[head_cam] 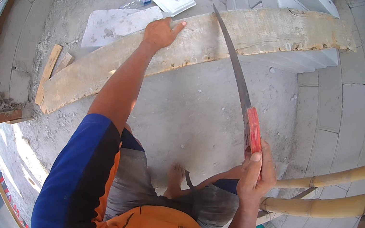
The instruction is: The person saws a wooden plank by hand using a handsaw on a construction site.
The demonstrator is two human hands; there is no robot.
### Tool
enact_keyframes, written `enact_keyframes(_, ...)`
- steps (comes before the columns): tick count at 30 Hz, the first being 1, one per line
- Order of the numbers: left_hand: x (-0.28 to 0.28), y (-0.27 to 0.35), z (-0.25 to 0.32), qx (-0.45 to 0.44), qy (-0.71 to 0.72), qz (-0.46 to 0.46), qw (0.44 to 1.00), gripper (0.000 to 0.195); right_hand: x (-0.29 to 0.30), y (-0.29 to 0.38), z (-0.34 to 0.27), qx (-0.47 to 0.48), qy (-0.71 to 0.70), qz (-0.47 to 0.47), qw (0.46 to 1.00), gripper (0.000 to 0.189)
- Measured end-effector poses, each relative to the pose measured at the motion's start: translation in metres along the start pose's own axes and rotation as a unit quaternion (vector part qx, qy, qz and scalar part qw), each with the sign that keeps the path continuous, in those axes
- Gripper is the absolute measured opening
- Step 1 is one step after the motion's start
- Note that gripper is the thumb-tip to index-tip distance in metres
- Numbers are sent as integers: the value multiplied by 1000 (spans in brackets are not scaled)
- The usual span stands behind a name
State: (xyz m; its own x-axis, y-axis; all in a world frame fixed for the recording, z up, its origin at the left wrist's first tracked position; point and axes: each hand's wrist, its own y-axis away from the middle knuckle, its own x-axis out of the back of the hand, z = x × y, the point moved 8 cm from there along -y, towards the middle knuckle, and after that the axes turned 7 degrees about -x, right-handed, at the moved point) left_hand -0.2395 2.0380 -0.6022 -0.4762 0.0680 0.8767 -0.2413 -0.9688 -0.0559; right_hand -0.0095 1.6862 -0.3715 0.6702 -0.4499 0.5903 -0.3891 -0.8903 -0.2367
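Observation:
A long, worn wooden plank [193, 52] lies across in front of me, its near edge rough and chipped. My left hand [162, 32] grips its far edge left of the middle, with the thumb spread on the top face. In my right hand [257, 175] is the red handle [254, 130] of a handsaw. Its long, narrow, toothed blade [236, 66] slants away from me over the plank, the tip near the far edge. Whether the teeth touch the wood, I cannot tell.
Pale lightweight blocks [287, 61] sit under the plank's right part, and another block [110, 26] at left. A white foam box [173, 0] and plastic bottle [136, 2] lie beyond. Bamboo poles [327, 207] stand at right. Block walls [355, 108] enclose the dusty floor.

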Motion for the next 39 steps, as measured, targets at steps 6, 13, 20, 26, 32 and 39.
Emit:
enact_keyframes(6,-11,0,1,-24,10,38,999,86,-92,-126,-1,16,10,-18,1000,26)
enact_keyframes(13,-2,7,-7,13,10,5,1000,87,-42,-17,-2,80,38,-28,996,28)
enact_keyframes(20,-14,0,0,-13,20,21,1000,90,-105,-144,-1,20,34,-39,998,25)
enact_keyframes(26,3,3,-7,6,13,-10,1000,85,-52,-41,5,56,49,-42,996,30)
enact_keyframes(32,-7,0,2,-7,6,-6,1000,88,-58,-87,15,-14,12,-23,1000,28)
enact_keyframes(39,-1,8,-12,9,14,5,1000,90,-59,-39,0,36,55,-62,996,30)
